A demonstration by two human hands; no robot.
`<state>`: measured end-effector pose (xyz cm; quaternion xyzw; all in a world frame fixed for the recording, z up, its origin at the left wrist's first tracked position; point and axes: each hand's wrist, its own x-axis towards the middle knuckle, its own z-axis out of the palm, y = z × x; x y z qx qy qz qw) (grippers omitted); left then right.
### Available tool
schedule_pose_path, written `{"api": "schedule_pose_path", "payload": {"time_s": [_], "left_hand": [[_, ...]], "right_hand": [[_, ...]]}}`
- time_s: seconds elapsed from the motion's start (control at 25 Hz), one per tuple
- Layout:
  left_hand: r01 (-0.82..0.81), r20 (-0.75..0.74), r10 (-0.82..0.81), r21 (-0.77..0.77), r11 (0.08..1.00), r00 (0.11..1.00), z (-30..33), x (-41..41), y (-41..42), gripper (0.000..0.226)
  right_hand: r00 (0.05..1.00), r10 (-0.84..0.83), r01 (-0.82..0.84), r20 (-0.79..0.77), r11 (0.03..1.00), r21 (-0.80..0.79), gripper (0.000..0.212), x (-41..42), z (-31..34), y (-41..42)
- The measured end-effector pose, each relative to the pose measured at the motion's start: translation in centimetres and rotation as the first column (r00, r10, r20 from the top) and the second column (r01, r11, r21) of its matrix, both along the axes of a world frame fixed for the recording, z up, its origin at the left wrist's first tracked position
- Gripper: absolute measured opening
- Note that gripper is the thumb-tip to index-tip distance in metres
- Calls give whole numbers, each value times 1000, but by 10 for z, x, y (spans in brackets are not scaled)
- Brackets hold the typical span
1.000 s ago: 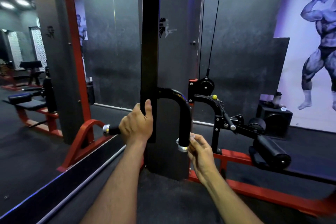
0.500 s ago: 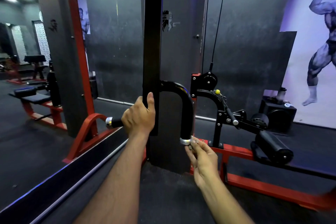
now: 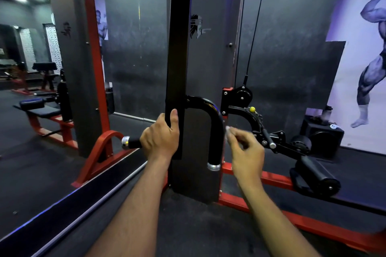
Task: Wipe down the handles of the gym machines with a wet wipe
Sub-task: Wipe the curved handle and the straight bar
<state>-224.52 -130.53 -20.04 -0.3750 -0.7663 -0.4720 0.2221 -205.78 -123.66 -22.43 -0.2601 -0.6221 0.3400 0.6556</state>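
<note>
A black curved handle point(image 3: 216, 131) with a silver end cap bends down on the right of a black upright post point(image 3: 177, 48). The left handle point(image 3: 130, 142), also black with a silver cap, sticks out to the left. My left hand point(image 3: 161, 137) grips this left handle, thumb up against the post. My right hand point(image 3: 245, 148) is blurred, just right of the curved handle, and pinches a small white wet wipe point(image 3: 228, 130) between its fingertips. The wipe lies close to the handle's right side; whether it touches is unclear.
A black lever arm with a yellow knob point(image 3: 252, 109) and a padded roller point(image 3: 315, 173) stands right of my right hand. Red frame rails point(image 3: 271, 179) run along the floor. A mirror wall is at the left, a black box point(image 3: 321, 137) at the back right.
My right hand has risen from the silver end cap at the bottom of the curved handle to halfway up its right side. My left hand keeps its grip.
</note>
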Motion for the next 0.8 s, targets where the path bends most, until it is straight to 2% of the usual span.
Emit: {"api": "schedule_pose_path", "payload": {"time_s": [0.12, 0.24, 0.32, 0.44, 0.52, 0.56, 0.6, 0.64, 0.68, 0.72, 0.76, 0.8], "left_hand": [[13, 0, -13, -2, 1000, 1000, 0, -1, -3, 72], [25, 16, -24, -51, 998, 1000, 2, -2, -4, 72], [58, 40, -53, -150, 987, 998, 6, -8, -2, 71], [225, 109, -197, -411, 884, 974, 17, -41, -12, 67], [158, 14, -189, -609, 777, 982, 13, -75, -21, 63], [133, 23, -150, -613, 779, 988, 5, -93, -25, 56], [164, 89, -138, -536, 828, 986, -6, -112, -29, 49], [277, 286, -181, -338, 900, 941, -17, -124, -32, 46], [361, 495, -292, -46, 931, 818, -28, -131, -32, 44], [343, 608, -386, 193, 919, 693, -39, -136, -32, 40], [310, 637, -473, 358, 881, 608, -47, -137, -29, 34], [272, 641, -513, 442, 855, 571, -54, -134, -28, 30]], "right_hand": [[993, -20, -28, 120, 921, 390, 9, -27, 50, 10], [916, -170, -92, 364, 793, 602, 13, -54, 85, 23], [858, -235, -148, 457, 738, 658, 15, -63, 99, 33], [826, -136, -269, 548, 759, 593, 15, -62, 107, 50], [810, -91, -324, 580, 755, 571, 17, -60, 113, 65], [798, -92, -342, 595, 745, 572, 18, -62, 117, 73], [786, -96, -353, 611, 742, 569, 20, -65, 120, 79], [778, -102, -352, 620, 747, 565, 22, -67, 122, 84], [782, -108, -341, 613, 750, 567, 23, -68, 122, 87], [796, -116, -321, 595, 751, 576, 25, -70, 118, 88], [813, -136, -294, 566, 743, 601, 26, -70, 113, 86], [831, -161, -271, 532, 719, 640, 27, -71, 105, 80]]}}
